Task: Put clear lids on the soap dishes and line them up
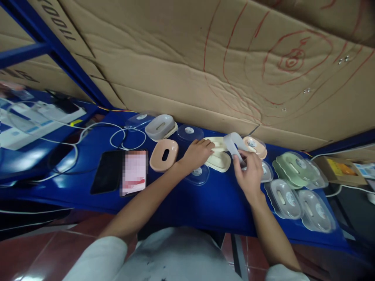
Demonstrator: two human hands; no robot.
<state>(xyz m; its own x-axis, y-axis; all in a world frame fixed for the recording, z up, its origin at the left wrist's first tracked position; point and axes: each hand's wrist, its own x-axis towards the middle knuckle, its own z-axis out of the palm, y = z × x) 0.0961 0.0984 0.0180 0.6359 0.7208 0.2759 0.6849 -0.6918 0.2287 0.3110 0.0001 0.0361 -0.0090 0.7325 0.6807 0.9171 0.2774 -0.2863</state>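
My right hand grips a grey oval tray with a slot, tilted up on its side above the table. My left hand reaches over two cream oval pieces, its closed fingers at the left edge of the upper cream piece; whether they pinch it is hard to tell. The lower cream piece lies flat just below. Clear lids lie beside my left hand, one above and one below. Behind my right hand is a peach dish under a clear lid.
On the blue table, a peach dish, a grey dish, a phone and a black tablet lie left. Lidded green and grey dishes stand right. Cardboard rises behind; white cables cross the left.
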